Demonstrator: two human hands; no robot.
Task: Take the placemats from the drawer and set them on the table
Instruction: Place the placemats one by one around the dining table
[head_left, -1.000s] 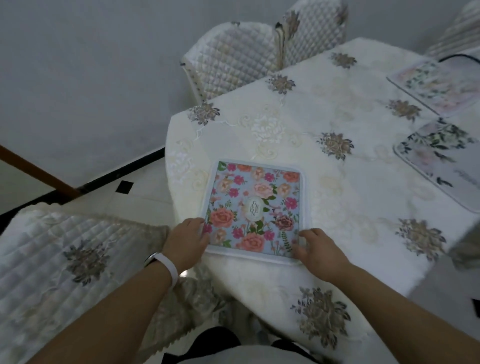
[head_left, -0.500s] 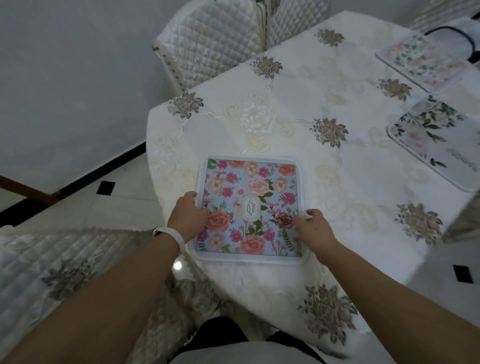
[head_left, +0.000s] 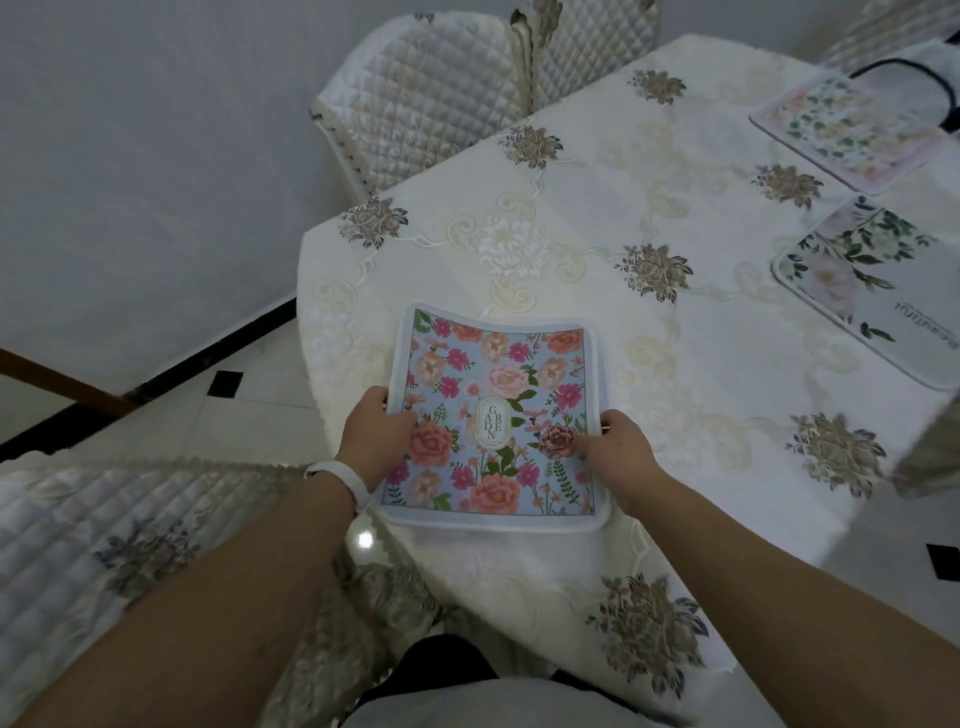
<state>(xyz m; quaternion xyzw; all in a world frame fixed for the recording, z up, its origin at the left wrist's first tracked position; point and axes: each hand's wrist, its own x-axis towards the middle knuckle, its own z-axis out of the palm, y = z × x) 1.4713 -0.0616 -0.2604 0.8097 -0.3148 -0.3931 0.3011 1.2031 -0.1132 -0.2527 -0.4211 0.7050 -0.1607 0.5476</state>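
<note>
1. Both hands are on the mat (head_left: 493, 415), one at each side edge, about halfway along.
2. The left hand (head_left: 376, 434) pinches the left edge: thumb on top by a pink rose, the other fingers tucked under and out of sight. A white band (head_left: 340, 480) sits on that wrist.
3. The right hand (head_left: 618, 447) grips the right edge, with a digit pressing on top beside the dark red rose and the rest curled round the rim.
4. The mat bows between the two grips. Its far edge dips in the middle and the far corners curl up. I cannot tell whether its underside touches the cloth.
5. It hangs over the near corner of the table (head_left: 571, 208), print side up, with the oval label reading lengthwise.
6. Two more mats lie flat on the right side of the table, well apart from this one. The leaf mat (head_left: 878, 291) is nearer and the pale mat (head_left: 841, 135) lies beyond it; the two are close but not touching.
7. A quilted chair (head_left: 426, 93) stands at the far-left side of the table.
8. Another quilted cover (head_left: 104, 545) shows low on the left, under the left forearm.
</note>
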